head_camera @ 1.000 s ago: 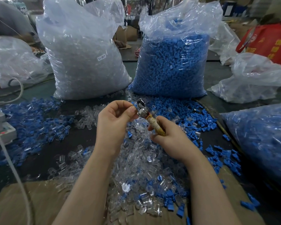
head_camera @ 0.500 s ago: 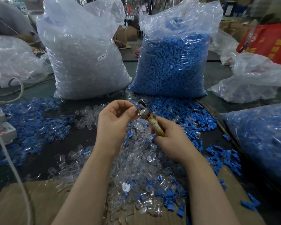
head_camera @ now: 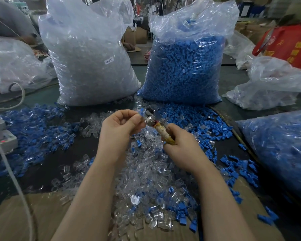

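Observation:
My right hand (head_camera: 182,150) grips a small hand tool (head_camera: 159,129) by its tape-wrapped handle; the tool's metal head points up and to the left. My left hand (head_camera: 119,127) pinches a small blue plastic part (head_camera: 142,112) between thumb and fingers, right against the tool's metal tip. Both hands hover above a heap of clear plastic caps (head_camera: 146,173) mixed with blue parts on the dark table.
A big bag of clear caps (head_camera: 89,58) and a big bag of blue parts (head_camera: 186,66) stand behind the hands. Loose blue parts (head_camera: 33,129) spread to the left and right. Another blue-filled bag (head_camera: 281,150) lies right. Cardboard (head_camera: 24,220) covers the near edge; a white cable (head_camera: 9,171) runs left.
The hands stay almost in place. A blue part now shows in my left fingers at the tool's head, and the tool has tilted slightly.

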`<state>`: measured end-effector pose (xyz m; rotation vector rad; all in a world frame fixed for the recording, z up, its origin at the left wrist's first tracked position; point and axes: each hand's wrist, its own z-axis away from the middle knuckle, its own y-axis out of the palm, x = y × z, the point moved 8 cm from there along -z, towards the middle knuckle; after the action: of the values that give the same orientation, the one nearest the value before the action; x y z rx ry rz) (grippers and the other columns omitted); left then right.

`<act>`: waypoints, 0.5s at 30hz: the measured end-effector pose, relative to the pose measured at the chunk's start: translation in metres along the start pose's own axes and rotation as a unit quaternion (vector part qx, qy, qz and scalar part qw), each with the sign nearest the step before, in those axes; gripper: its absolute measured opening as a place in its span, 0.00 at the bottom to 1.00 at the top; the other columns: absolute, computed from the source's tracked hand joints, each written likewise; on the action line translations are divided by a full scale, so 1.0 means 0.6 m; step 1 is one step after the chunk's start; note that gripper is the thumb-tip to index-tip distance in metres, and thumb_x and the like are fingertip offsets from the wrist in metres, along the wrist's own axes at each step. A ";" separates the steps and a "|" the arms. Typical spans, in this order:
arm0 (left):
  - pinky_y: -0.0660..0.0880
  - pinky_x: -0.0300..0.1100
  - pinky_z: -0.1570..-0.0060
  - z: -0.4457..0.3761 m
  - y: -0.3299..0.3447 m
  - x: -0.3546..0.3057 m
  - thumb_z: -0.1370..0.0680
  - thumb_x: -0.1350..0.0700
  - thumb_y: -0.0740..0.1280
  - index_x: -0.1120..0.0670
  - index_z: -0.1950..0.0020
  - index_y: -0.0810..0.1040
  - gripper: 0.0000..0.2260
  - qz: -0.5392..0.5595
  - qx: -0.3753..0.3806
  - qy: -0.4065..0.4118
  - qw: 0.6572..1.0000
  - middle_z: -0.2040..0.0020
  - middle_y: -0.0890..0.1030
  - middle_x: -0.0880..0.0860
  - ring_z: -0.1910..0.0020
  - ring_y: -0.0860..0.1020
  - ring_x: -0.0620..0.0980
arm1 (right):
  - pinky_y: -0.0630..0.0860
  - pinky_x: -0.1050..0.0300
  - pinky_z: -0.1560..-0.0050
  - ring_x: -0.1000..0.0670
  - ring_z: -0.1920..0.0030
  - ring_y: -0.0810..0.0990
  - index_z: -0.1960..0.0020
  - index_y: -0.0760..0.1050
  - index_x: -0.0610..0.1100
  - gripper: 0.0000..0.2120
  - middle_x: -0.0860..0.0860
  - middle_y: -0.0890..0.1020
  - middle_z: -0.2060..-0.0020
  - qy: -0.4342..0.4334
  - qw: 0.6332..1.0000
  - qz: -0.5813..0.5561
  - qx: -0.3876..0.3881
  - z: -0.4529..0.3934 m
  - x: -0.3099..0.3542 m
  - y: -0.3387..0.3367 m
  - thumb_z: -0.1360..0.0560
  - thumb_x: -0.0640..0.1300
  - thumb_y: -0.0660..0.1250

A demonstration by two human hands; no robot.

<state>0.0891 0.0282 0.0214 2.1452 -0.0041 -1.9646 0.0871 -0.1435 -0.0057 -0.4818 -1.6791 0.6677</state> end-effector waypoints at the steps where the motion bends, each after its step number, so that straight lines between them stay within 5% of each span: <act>1: 0.79 0.34 0.62 -0.005 -0.014 0.008 0.22 0.63 0.68 0.59 0.52 0.79 0.02 0.018 -0.023 -0.027 0.999 0.61 0.86 0.52 0.62 0.84 0.44 | 0.66 0.55 0.69 0.52 0.69 0.72 0.62 0.65 0.57 0.06 0.54 0.73 0.68 0.006 1.000 0.003 -0.009 -0.001 -0.003 -0.002 0.35 0.48 0.60; 4: 0.80 0.34 0.64 -0.015 -0.082 0.021 0.21 0.64 0.67 0.59 0.49 0.79 0.03 -0.011 -0.134 -0.064 0.989 0.62 0.86 0.52 0.64 0.84 0.43 | 0.65 0.54 0.69 0.51 0.68 0.72 0.62 0.64 0.54 0.07 0.54 0.73 0.68 0.021 0.998 0.015 -0.052 -0.002 -0.013 -0.019 0.31 0.47 0.62; 6: 0.82 0.43 0.58 -0.018 -0.140 0.013 0.23 0.62 0.69 0.56 0.50 0.80 0.04 -0.166 -0.204 -0.037 0.964 0.62 0.84 0.52 0.62 0.84 0.46 | 0.70 0.51 0.66 0.50 0.65 0.74 0.58 0.65 0.53 0.07 0.53 0.76 0.64 0.041 0.997 0.024 -0.060 -0.004 -0.023 -0.025 0.26 0.47 0.64; 10: 0.73 0.47 0.56 -0.010 -0.200 -0.012 0.23 0.56 0.69 0.47 0.54 0.81 0.03 -0.524 -0.249 -0.033 0.814 0.54 0.82 0.55 0.53 0.78 0.58 | 0.74 0.47 0.53 0.45 0.55 0.77 0.49 0.66 0.53 0.07 0.51 0.79 0.55 0.079 0.987 0.128 -0.063 -0.003 -0.038 -0.031 0.21 0.54 0.63; 15: 0.71 0.47 0.60 -0.005 -0.223 0.000 0.22 0.60 0.67 0.48 0.48 0.84 0.10 -0.607 -0.232 -0.110 0.752 0.45 0.80 0.59 0.49 0.78 0.62 | 0.66 0.48 0.52 0.42 0.49 0.76 0.41 0.69 0.50 0.12 0.49 0.79 0.50 0.088 0.966 0.210 -0.123 0.001 -0.035 -0.047 0.21 0.54 0.62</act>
<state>0.0717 0.1588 -0.0015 1.5720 2.0411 -2.2844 0.0920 -0.1784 -0.0026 -1.0649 -1.5077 0.6992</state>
